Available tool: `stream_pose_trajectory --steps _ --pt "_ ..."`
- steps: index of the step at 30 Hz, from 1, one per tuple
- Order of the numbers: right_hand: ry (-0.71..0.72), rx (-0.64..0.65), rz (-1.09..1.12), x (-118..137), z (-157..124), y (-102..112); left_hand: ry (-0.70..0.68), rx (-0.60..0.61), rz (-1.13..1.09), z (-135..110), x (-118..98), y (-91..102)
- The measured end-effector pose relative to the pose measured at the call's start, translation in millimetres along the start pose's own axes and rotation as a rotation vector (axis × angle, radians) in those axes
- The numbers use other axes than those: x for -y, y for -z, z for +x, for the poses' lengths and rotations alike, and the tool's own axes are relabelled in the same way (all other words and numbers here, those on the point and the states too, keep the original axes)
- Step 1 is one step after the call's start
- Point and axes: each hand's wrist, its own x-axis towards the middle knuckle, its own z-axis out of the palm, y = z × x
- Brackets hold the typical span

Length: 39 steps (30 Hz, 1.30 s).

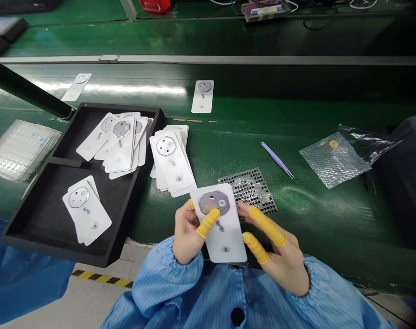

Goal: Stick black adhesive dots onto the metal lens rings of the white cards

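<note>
My left hand (193,230), with yellow finger cots, is closed on a white rectangular panel (226,235), its thumb across the front. Near the panel's top sits a grey octagonal plate (213,202) with a round clear spot, and small dark printed marks are below it. Just right of the panel, my right hand (278,249) has its thumb and fingers apart, holding nothing; yellow cots cover its thumb and a finger. Behind my hands lies a sheet of small black round dots (254,189). Purple tweezers (277,160) rest beyond it.
Left stands a black two-compartment tray (125,214) holding several similar panels. A stack of panels (173,164) lies against its right side. Single panels (202,97) lie farther back. Bubble wrap (334,160) is at right, clear plastic trays (21,148) at far left. A blue sleeve (26,278) shows lower left.
</note>
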Motion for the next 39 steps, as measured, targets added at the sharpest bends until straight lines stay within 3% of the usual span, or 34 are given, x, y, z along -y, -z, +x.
stream_pose_trajectory --steps 5,8,11,13,15,17,20,23,26,28,33,39 --pt "0.059 0.147 -0.337 -44 -9 -2 -0.032 -0.122 0.164 9 -5 24.4" --pt "0.075 0.091 -0.33 -59 -12 -1 -0.161 -0.187 0.376 11 -9 27.3" --pt "0.046 -0.054 -0.23 -53 -9 2 -0.089 0.004 0.549 10 1 20.3" --pt "0.059 -0.124 -0.178 -43 -8 5 0.016 0.206 0.552 10 12 11.3" --pt "0.097 -0.141 -0.17 -36 -10 8 0.08 0.311 0.485 10 22 1.2" --pt "0.137 -0.107 -0.182 -33 -14 12 0.113 0.316 0.344 10 28 -7.2" --pt "0.181 0.043 -0.174 -31 -15 18 0.151 0.292 0.1 10 28 -14.4" --pt "0.123 0.177 -0.057 -26 -6 22 0.191 0.247 0.078 10 28 -17.8" --pt "0.028 0.104 0.008 -23 8 18 0.177 0.214 0.135 9 30 -20.4" --pt "0.061 0.057 -0.008 -24 14 13 0.152 0.246 0.123 10 29 -21.6" --pt "0.02 0.167 -0.032 -33 13 4 0.149 0.376 0.078 10 24 -17.8" --pt "0.358 0.107 -0.223 -45 11 -4 -0.035 0.414 0.489 12 23 -11.4"
